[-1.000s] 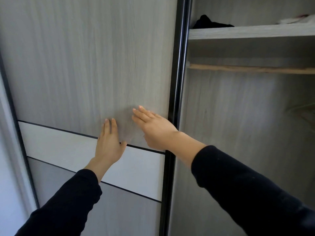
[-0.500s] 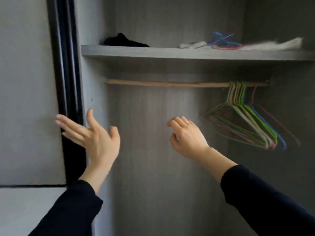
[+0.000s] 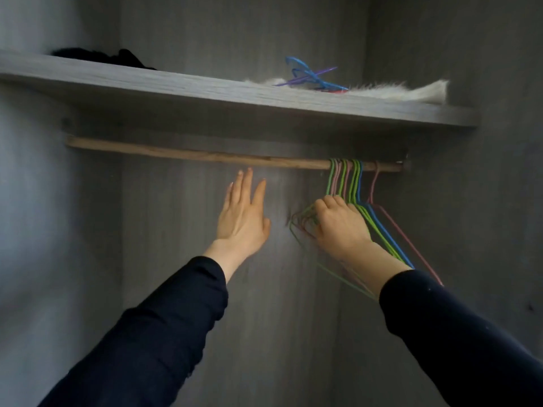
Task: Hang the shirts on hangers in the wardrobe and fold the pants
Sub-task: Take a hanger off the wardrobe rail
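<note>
Inside the open wardrobe a wooden rail runs under a grey shelf. Several wire hangers, green, pink and blue, hang bunched at the rail's right end. My right hand is among them, its fingers curled round the shoulders of the leftmost hangers. My left hand is raised just below the bare middle of the rail, fingers straight, holding nothing. No shirts or pants are in view.
On the shelf lie a black garment at the left, loose blue and purple hangers and a white furry piece at the right. The wardrobe's grey back wall and side walls enclose the space.
The sliding door has gone out of view to the left. Both hands moved up and right into the wardrobe; my right hand reached the hangers and curled round them.
</note>
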A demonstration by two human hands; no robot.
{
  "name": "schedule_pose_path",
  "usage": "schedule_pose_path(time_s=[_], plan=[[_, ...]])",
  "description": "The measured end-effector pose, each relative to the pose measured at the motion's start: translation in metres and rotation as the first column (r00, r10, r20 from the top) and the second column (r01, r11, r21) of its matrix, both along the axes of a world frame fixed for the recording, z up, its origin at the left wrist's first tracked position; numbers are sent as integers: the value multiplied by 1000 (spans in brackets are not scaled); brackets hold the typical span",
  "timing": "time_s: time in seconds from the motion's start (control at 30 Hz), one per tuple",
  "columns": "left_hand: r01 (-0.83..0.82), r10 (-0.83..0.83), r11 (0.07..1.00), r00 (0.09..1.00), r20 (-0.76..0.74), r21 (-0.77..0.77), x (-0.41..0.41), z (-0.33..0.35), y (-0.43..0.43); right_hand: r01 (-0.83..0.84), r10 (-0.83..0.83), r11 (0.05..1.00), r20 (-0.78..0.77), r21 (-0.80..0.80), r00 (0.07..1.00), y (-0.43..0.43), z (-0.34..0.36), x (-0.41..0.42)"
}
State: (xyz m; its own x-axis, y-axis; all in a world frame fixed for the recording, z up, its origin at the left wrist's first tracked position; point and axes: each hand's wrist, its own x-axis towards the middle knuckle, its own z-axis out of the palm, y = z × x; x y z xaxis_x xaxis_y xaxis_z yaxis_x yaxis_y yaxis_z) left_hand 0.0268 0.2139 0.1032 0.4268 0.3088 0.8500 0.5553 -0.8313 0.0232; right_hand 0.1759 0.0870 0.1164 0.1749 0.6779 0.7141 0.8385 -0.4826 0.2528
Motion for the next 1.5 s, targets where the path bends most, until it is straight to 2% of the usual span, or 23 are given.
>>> schedule_pose_path(time_s=[0.07,0.17,0.33,0.5,0.6,0.67,0.77,0.9,1.27,1.4,1.5], plan=[[-2,4,999,999,-48,53,20,22,8,58,-58,998,3,-10,998,3,8,16],[12,-11,997,1000,-13,73,38,55,27,130,-130,991,17,-17,991,10,16,34],[-15,13,1000,995,-98,-27,47,78,70,210,-213,976,-51,-52,976,26,23,45],[104,-107,993,993,43,59,50,60,90,283,-283,956,8,-82,959,43,29,45],[111,-115,991,992,55,75,55,59,93,304,-301,949,45,-82,953,52,33,40],[123,-127,989,990,52,86,57,58,96,298,-298,952,5,-68,954,57,38,36],[116,-121,988,991,54,99,57,57,99,270,-271,962,-174,-29,947,63,47,31],[126,-132,988,990,55,93,58,57,99,207,-156,973,-359,106,920,67,55,25],[175,-176,984,984,8,34,59,54,97,64,95,960,-535,271,840,39,11,-6],[185,-185,980,983,6,-67,58,44,77,14,190,955,-648,296,738,-1,-14,-23],[307,-307,942,952,23,-135,61,15,31,3,219,961,-763,278,608,-43,-40,-33]])
